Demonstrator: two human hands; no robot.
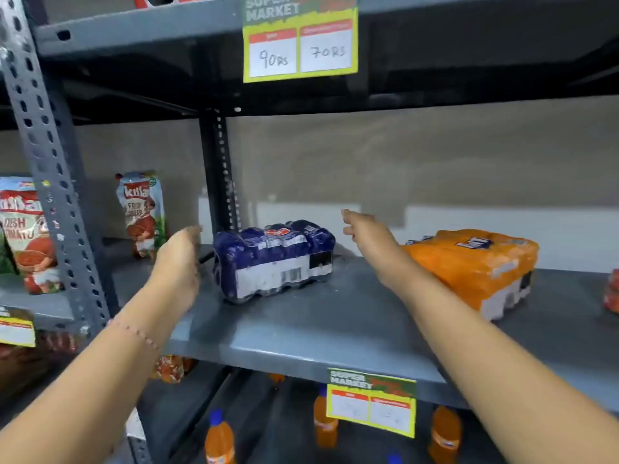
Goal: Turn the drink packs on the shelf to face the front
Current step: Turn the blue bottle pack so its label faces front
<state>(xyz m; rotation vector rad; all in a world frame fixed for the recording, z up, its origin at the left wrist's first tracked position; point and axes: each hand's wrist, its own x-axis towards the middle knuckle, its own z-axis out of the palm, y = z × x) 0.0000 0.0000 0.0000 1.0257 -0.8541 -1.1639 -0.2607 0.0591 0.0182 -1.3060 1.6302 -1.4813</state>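
A grey painted metal shelf [301, 329] runs across a slotted-angle steel rack [43, 155], backed by a dull beige wall [402, 155] with a pale lower band. On it lies a dark blue shrink-wrapped drink pack [273, 259], its white barcode panel turned toward the front edge; well to its right sits an orange shrink-wrapped drink pack [475, 266], angled. The left hand [179, 259] hovers just beside the blue pack's left end, fingers curled, its grip holding nothing. The right hand [366, 239] reaches past the pack's right end, fingers spread, not touching either pack. A yellow-bordered price card [299, 41] hangs from the shelf above, another yellow-bordered card [371, 401] from this shelf's lip. Tomato ketchup pouches [142, 212] stand at left; orange soda bottles [219, 440] stand on the level below.
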